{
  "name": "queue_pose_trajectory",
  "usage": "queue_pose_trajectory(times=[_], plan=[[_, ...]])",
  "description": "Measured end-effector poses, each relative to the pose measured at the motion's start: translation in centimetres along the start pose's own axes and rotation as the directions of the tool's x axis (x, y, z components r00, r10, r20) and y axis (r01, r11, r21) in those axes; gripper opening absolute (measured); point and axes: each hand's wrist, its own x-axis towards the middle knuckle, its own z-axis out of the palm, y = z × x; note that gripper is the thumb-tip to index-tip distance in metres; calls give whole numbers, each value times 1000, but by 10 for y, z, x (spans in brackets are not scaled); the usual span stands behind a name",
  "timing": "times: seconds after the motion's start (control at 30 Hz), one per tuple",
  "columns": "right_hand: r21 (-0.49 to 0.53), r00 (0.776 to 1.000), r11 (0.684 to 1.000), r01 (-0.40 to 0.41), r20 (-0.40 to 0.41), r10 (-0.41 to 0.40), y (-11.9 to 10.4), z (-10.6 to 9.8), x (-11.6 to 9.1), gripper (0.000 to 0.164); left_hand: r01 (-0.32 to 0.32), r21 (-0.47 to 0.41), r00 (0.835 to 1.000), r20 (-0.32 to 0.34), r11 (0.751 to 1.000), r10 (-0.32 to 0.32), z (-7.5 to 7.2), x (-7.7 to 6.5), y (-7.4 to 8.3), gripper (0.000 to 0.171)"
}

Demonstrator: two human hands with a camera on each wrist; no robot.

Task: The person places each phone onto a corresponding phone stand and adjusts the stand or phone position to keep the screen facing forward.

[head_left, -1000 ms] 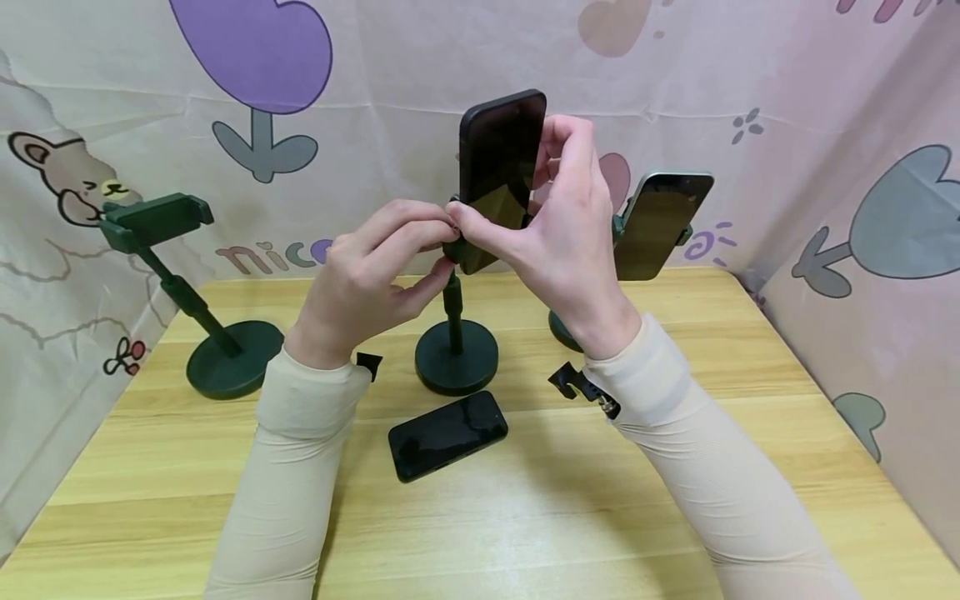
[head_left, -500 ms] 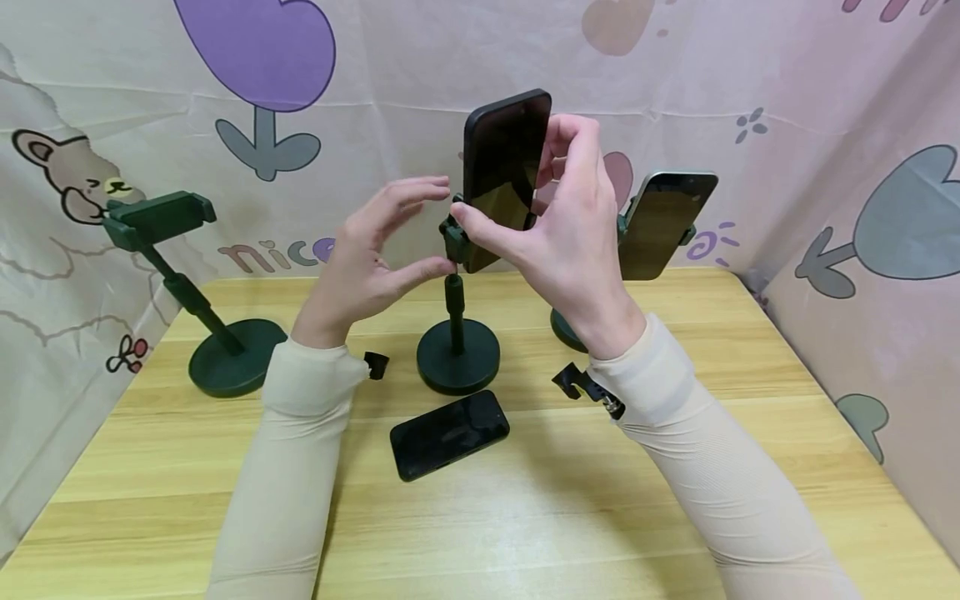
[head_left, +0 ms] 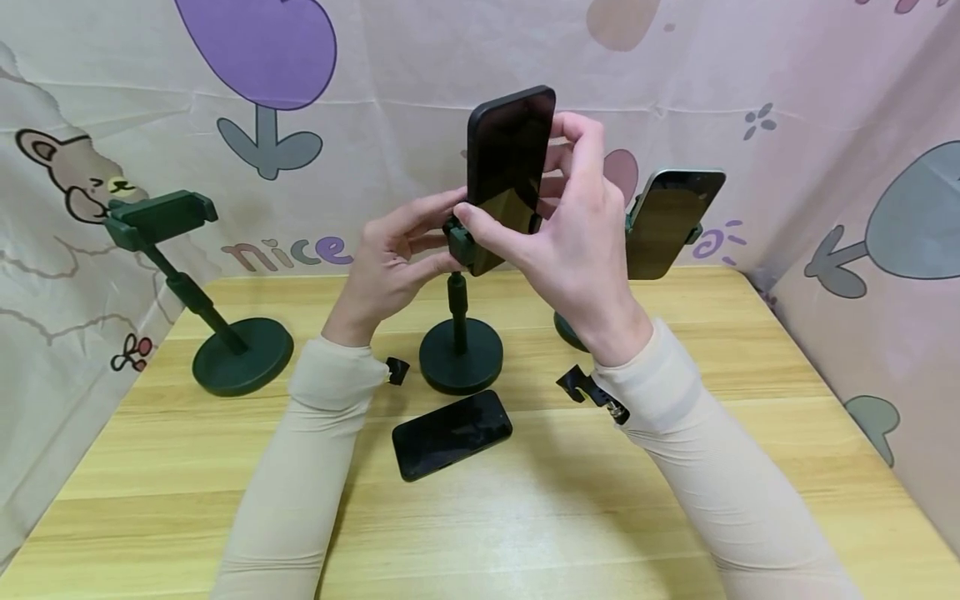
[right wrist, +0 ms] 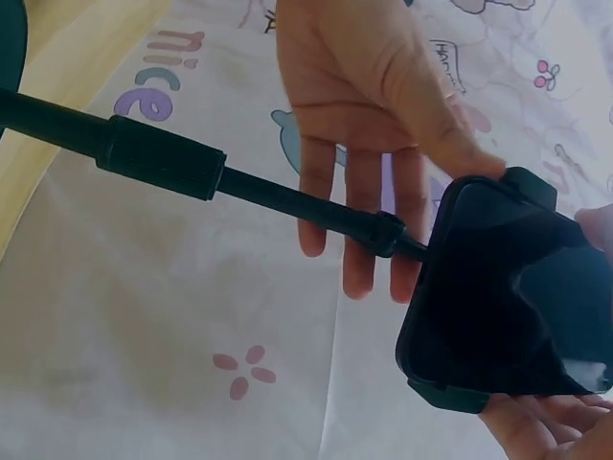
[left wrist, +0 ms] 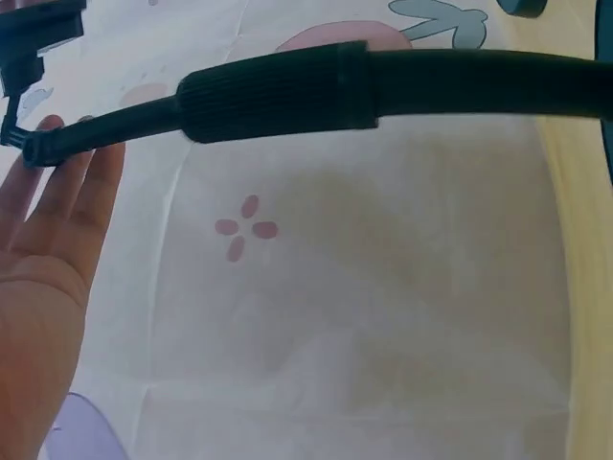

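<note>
The phone (head_left: 510, 150) stands near-upright between your right hand (head_left: 583, 225), gripping it, and straight-fingered left hand (head_left: 393, 258), touching the clamp (head_left: 461, 243)

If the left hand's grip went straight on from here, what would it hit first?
Probably the clamp on the middle stand: the left hand is right at it, its grip apparently touching. Part of the hand might slip behind; depth there is unclear.
</note>
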Motion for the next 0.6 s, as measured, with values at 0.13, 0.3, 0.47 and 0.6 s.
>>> queue_pose_trajectory(times=[0.13, 0.3, 0.47, 0.6], plan=[[-23, 993, 993, 117, -10, -118, 4, -1, 2, 84, -47, 34, 999, 27, 998, 46, -2, 2, 7, 52], [-38, 981, 981, 192, 5, -192, 8, -5, 5, 80, -117, 70, 993, 23, 991, 116, 0, 5, 8, 39], [-59, 985, 983, 175, 12, -174, 11, -5, 5, 77, -130, 155, 990, -31, 979, 136, 2, 0, -6, 37], [-81, 982, 979, 188, 1, -189, 19, -1, 3, 78, -114, 169, 991, -57, 979, 125, 2, -4, -18, 37]])
